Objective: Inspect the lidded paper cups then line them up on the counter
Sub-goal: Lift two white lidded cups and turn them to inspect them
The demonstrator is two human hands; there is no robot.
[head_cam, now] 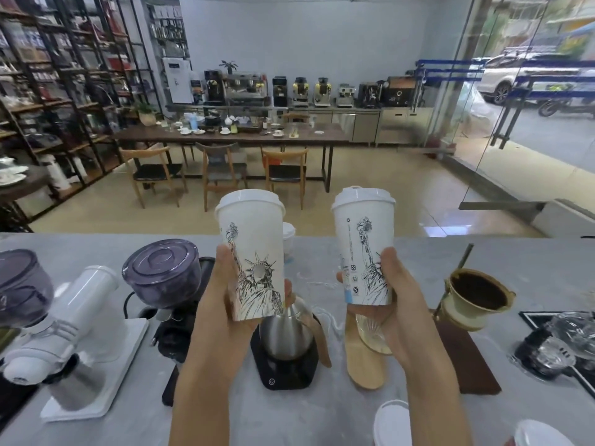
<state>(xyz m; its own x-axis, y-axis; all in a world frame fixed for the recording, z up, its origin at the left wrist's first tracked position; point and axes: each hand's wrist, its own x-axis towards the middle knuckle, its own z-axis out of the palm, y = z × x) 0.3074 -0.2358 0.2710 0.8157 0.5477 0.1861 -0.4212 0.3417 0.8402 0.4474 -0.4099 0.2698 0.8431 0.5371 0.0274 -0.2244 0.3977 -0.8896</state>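
Note:
I hold two tall white paper cups with white lids, each printed with a Statue of Liberty drawing, raised above the grey counter [322, 413]. My left hand [222, 297] grips the bottom of the left cup [252, 252], which tilts slightly. My right hand [391, 297] grips the base of the right cup [365, 249], held upright. A third lidded cup [288, 235] stands on the counter behind the left cup, mostly hidden. Two more white lids [391, 424] [537, 434] show at the bottom right edge.
Two grinders with purple hoppers [161, 272] [22, 284] stand at the left. A steel kettle on a black scale [286, 336] sits under my hands, with a wooden board [365, 365] and glass dripper beside it. A pour-over cone with coffee grounds [476, 291] stands right.

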